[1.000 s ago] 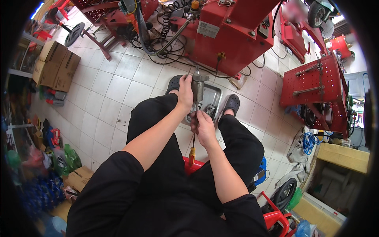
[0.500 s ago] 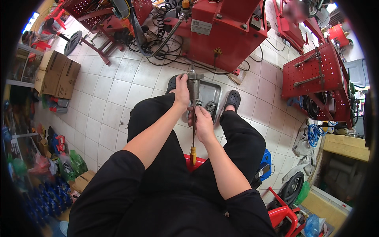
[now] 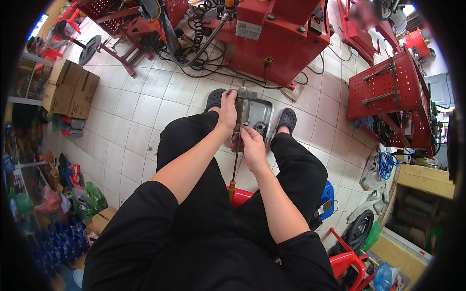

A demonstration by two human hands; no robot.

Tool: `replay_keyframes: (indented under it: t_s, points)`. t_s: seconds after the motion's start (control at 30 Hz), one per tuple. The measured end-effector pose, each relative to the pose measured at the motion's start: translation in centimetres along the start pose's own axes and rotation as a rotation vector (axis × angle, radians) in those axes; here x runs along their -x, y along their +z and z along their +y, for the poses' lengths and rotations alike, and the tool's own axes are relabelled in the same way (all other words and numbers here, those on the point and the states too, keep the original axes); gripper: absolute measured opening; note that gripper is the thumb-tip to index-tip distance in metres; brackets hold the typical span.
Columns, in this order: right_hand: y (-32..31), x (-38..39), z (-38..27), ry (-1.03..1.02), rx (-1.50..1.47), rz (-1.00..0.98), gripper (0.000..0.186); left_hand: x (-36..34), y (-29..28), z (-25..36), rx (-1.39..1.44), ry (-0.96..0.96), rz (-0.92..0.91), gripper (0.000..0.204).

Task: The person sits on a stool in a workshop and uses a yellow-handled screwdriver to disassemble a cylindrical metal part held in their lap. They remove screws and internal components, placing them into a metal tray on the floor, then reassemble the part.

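My left hand (image 3: 227, 111) is closed on the side of a grey metal part (image 3: 246, 103), a cylindrical body with a wider flange and a thin stem at its far end. Below it, my right hand (image 3: 253, 150) has its fingers closed on the shaft of a long screwdriver (image 3: 232, 188). Its yellowish handle hangs toward me between my knees, and the shaft runs up along the metal part. Whether the tip touches the part, I cannot tell. Beneath my hands a metal tray (image 3: 269, 110) lies on the floor between my feet, with a small metal piece (image 3: 260, 127) in it.
Ahead stands a red machine (image 3: 281, 43), with black cables (image 3: 204, 72) trailing on the tiles. At right is a red perforated stand (image 3: 371, 92); at left, cardboard boxes (image 3: 70, 92). A red seat (image 3: 241, 196) shows under me, and a blue case (image 3: 326, 201) sits beside my right leg.
The metal part has shifted slightly to the right. The screwdriver's handle has swung a little left and now slants. Both hands keep their hold.
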State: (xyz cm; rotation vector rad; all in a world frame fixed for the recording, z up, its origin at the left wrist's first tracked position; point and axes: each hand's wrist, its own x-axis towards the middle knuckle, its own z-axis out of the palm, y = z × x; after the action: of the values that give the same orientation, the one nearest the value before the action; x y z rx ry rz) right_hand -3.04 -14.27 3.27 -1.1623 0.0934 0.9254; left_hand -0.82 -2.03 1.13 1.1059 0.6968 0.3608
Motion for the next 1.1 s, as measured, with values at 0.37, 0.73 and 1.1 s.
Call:
replay_keyframes:
  t_s: [0.37, 0.73, 1.1]
  points:
    - [-0.2, 0.4, -0.5, 0.014, 0.094, 0.107, 0.020, -1.6, -1.0, -4.4, 0.082, -0.047, -0.028, 0.046]
    - [-0.1, 0.5, -0.3, -0.023, 0.177, 0.109, 0.019, -1.7, -1.4, -4.7, 0.082, -0.043, -0.062, 0.044]
    - [-0.8, 0.3, 0.0, 0.034, 0.105, 0.068, 0.023, -0.8, -0.7, -3.5, 0.222, -0.232, -0.117, 0.049]
